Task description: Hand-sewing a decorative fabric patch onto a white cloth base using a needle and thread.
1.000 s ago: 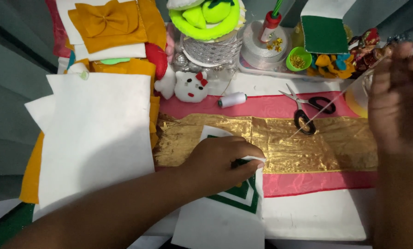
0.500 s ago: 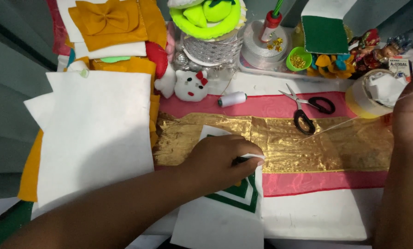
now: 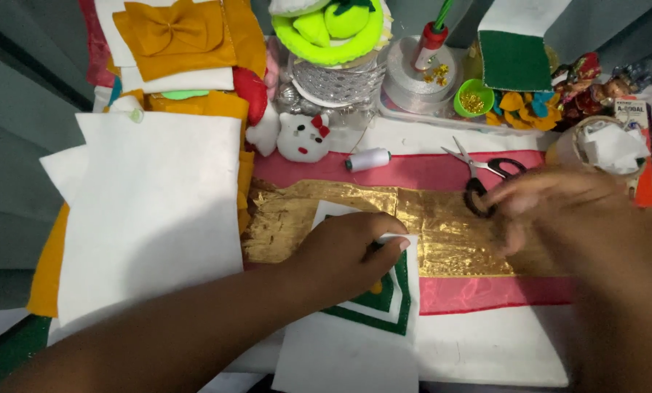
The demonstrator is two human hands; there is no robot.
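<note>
My left hand (image 3: 340,251) lies on a white felt piece with green bands (image 3: 384,309), fingers curled and pinching its upper edge. The piece rests on a gold foil fabric strip (image 3: 442,233) that runs across a pink cloth (image 3: 413,171). My right hand (image 3: 566,211) is blurred with motion over the right part of the gold strip, fingertips close to the black handles of a pair of scissors (image 3: 479,175). Whether it holds anything is too blurred to tell.
A white thread spool (image 3: 367,159) and a small white cat toy (image 3: 304,137) lie behind the gold strip. Large white felt sheets (image 3: 151,211) over orange ones sit at the left. Jars, a green bead bowl (image 3: 474,98) and felt decorations crowd the back.
My right hand has swung down and leftward from the far right edge toward the scissors. My left hand has stayed on the felt piece.
</note>
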